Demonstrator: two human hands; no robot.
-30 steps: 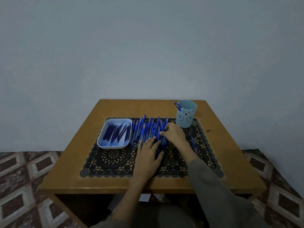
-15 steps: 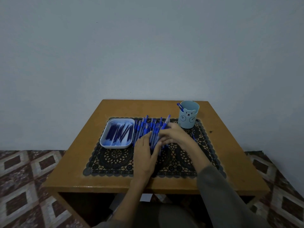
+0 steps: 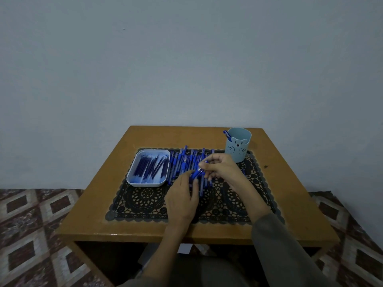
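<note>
A row of several blue pens [image 3: 183, 162] lies on a black lace mat [image 3: 145, 201] in the middle of the table. My right hand [image 3: 222, 169] pinches one blue pen [image 3: 199, 171] by its upper end, lifted just above the row. My left hand [image 3: 182, 199] holds the lower end of the same pen with thumb and fingers. A white tray [image 3: 132, 179] with several dark blue refills sits left of the row. A pale blue bear-face cup [image 3: 238, 149] stands at the back right with one pen clipped at its rim.
The wooden table [image 3: 99, 214] stands against a plain grey-blue wall. Patterned floor tiles [image 3: 31, 224] show on both sides. My lap is under the table's front edge.
My right hand has lifted one pen out of the row. My left hand has moved up from the mat to grip that pen's lower end.
</note>
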